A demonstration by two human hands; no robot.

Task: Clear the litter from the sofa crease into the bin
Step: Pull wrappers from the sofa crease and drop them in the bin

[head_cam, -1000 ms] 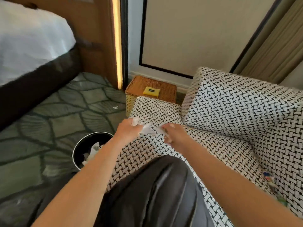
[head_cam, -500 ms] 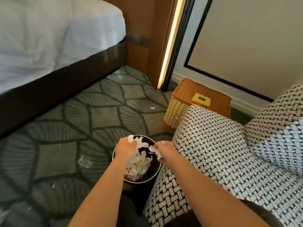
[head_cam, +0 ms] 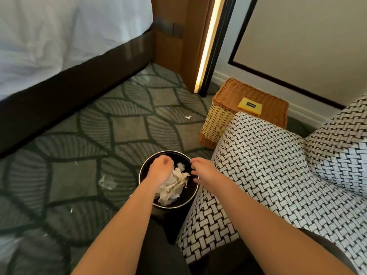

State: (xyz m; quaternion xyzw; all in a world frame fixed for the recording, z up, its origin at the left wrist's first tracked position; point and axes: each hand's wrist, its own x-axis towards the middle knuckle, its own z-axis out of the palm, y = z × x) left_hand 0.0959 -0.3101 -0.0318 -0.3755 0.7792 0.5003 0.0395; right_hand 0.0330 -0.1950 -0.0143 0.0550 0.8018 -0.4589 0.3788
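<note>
now | left hand loosely curled, empty | right hand loosely spread, empty | both over bin so litter lands inside, not on carpet

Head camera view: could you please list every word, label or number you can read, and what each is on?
Dark label on the yellow card, which lies on the wicker basket: too small and blurred to read.
No other text is visible.
</note>
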